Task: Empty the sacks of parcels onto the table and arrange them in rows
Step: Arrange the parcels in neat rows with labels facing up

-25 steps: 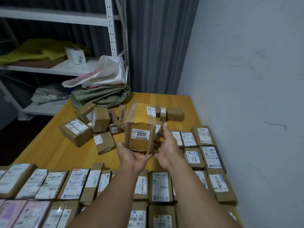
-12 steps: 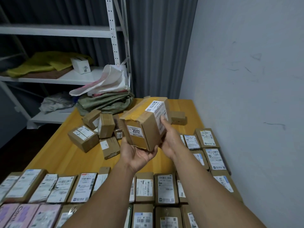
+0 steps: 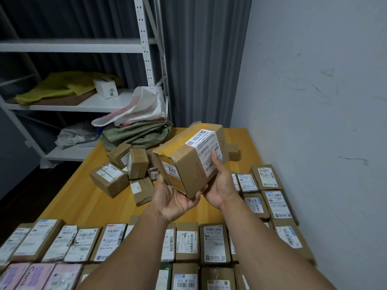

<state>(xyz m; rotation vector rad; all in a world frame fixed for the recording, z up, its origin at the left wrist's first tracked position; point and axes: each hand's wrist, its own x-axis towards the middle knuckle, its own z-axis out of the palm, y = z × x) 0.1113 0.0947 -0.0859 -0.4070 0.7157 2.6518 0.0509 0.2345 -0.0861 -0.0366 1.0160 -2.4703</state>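
Observation:
A brown cardboard parcel [image 3: 189, 160] with a "2017" sticker and a white shipping label is held tilted in the air above the yellow table [image 3: 79, 197]. My left hand [image 3: 176, 197] cups its lower corner from beneath. My right hand [image 3: 222, 183] grips its right side, thumb on the label. A loose heap of small parcels [image 3: 123, 170] lies on the table behind. Rows of labelled parcels [image 3: 188, 241] line the near edge, and more rows [image 3: 266, 193] run along the right side. Empty sacks [image 3: 138, 130], white and green, are piled at the far left corner.
A white metal shelf rack [image 3: 144, 47] stands behind the table's left corner, holding yellow cloth and a small white box [image 3: 105, 87]. A grey curtain hangs at the back. A pale wall [image 3: 314, 101] borders the table's right edge. Dark floor lies to the left.
The parcel has been turned in my hands, so its labelled face now points up and right and the "2017" end faces left. My right thumb has moved onto the label.

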